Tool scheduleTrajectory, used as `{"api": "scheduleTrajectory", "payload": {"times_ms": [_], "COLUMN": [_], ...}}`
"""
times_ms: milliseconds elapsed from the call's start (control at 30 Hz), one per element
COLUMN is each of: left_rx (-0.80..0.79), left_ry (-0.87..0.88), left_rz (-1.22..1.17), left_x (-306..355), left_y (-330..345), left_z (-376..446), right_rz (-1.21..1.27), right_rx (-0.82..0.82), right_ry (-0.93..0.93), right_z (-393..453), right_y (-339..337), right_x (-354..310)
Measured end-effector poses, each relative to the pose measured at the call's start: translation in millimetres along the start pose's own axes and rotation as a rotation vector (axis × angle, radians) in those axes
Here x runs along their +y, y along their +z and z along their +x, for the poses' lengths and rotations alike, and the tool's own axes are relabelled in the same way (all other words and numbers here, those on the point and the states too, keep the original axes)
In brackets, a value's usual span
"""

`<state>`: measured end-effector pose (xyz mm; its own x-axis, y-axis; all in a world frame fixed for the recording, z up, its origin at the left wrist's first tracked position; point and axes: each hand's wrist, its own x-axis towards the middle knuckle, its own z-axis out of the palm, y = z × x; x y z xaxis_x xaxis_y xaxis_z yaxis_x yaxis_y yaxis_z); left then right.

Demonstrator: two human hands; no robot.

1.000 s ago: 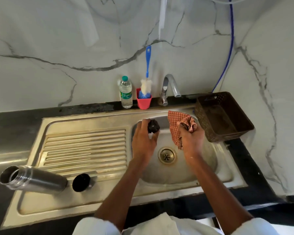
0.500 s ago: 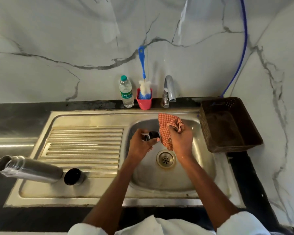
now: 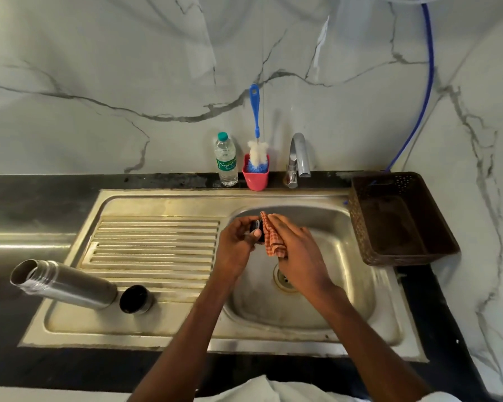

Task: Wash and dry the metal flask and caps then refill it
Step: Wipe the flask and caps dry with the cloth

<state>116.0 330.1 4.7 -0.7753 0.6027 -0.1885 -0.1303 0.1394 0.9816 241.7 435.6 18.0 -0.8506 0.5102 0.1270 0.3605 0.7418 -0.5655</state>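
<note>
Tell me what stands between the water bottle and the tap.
In the head view, a pink cup holding a blue-handled bottle brush stands between the water bottle and the tap.

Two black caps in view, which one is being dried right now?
The small black cap gripped in the left hand, cloth pressed against it; the other cap sits untouched beside the flask.

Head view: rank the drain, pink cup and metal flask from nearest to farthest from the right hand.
1. Drain: in the basin, just beneath the right hand.
2. Pink cup: behind the sink, by the wall.
3. Metal flask: lying far left on the drainboard.
</note>
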Motion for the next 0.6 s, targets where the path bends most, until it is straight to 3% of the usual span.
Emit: {"api": "scheduleTrajectory", "payload": {"times_ms": [100,200,267,400,500,533,600], "left_rx": [-0.001,0.052,0.030,-0.126,-0.121,-0.135,-0.170], "left_ry": [0.070,0.091,0.101,0.122,0.124,0.126,0.132], "left_rz": [0.035,0.037,0.041,-0.017,-0.054,-0.067,-0.088], "left_x": [7,11,13,14,15,17,20], "left_y": [-1,-8,-19,-33,-40,-42,-45], "left_z": [-4,-2,1,2,6,8,10], "right_rz": [0.118,-0.142,-0.191,0.012,-0.323,-0.333,-0.151], "right_rx": [0.040,-0.042,-0.045,0.004,-0.108,-0.102,-0.070], "right_ry": [0.081,0.059,0.055,0.145,0.046,0.046,0.107], "right_z": [10,1,-10,15,14,13,19], "right_y": [-6,-7,-4,-18,-21,-21,-24], "right_x": [-12,-29,-38,-42,-62,-65,-68]}}
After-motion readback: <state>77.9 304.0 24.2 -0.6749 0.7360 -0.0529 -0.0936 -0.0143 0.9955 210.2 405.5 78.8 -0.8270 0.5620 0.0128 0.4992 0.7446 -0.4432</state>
